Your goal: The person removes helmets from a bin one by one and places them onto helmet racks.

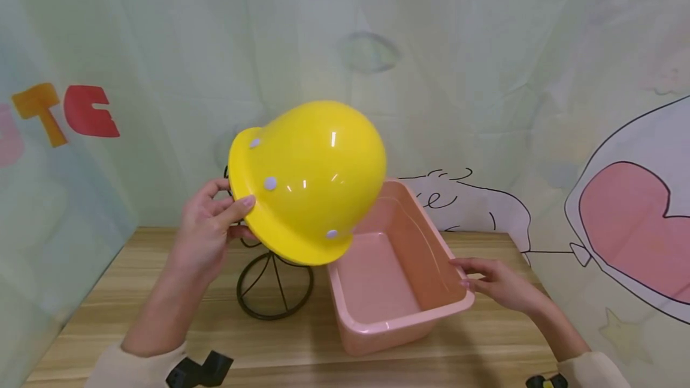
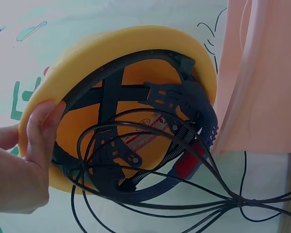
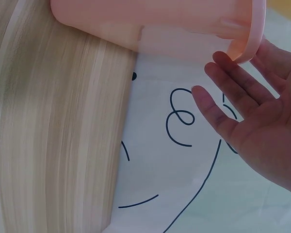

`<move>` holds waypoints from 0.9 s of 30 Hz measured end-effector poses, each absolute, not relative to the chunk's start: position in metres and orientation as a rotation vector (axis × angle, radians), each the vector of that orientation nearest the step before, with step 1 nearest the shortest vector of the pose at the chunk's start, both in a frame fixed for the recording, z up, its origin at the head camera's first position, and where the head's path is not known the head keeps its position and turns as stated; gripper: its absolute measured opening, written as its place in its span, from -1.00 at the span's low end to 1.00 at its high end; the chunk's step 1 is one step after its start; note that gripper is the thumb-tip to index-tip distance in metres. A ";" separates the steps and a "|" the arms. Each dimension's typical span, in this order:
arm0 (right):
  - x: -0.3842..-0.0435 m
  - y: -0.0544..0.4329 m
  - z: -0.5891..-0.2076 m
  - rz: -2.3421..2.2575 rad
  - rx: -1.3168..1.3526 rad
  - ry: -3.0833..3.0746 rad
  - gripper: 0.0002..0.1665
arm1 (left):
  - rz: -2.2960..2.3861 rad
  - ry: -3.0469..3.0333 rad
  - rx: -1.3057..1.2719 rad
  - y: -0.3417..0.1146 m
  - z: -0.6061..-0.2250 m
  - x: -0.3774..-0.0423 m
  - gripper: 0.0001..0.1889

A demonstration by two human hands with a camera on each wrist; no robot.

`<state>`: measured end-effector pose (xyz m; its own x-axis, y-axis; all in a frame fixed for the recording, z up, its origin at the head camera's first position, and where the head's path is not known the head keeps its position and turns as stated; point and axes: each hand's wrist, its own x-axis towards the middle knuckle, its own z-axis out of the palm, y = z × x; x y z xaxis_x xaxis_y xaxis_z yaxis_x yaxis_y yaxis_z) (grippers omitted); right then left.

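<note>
Left hand [image 1: 207, 226] pinches a yellow helmet [image 1: 318, 178] by its brim, thumb against fingers; helmet is tilted, just right of that hand. Right hand [image 1: 501, 283], well apart from it, pinches a pink tub [image 1: 372, 283] by its rim. Beyond the helmet: black wire stand [image 1: 271, 317], counter [image 1: 108, 316], printed backdrop [image 1: 178, 47]

Printed backdrop [image 1: 458, 88] behind wood-grain tabletop [image 1: 280, 346]

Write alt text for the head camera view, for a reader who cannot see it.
A person's left hand holds a tilted yellow hard hat by its brim, partly in front of a black wire stand. The right hand holds the rim of a pink plastic bin on a wood-grain table.
</note>
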<state>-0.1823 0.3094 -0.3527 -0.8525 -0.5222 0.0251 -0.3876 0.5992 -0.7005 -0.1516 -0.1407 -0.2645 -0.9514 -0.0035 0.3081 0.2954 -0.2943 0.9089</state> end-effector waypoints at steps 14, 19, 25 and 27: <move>-0.182 0.309 -0.351 -1.089 -0.723 2.637 -0.51 | -2.408 -1.619 -0.352 -0.158 -0.272 -0.151 -0.79; -0.181 0.309 -0.350 -1.087 -0.729 2.638 -0.51 | -2.432 -1.589 -0.305 -0.166 -0.275 -0.149 -0.77; -0.181 0.309 -0.351 -1.083 -0.730 2.648 -0.51 | -2.457 -1.540 -0.260 -0.175 -0.279 -0.147 -0.76; -0.181 0.309 -0.351 -1.081 -0.726 2.650 -0.51 | -2.459 -1.537 -0.253 -0.178 -0.281 -0.147 -0.76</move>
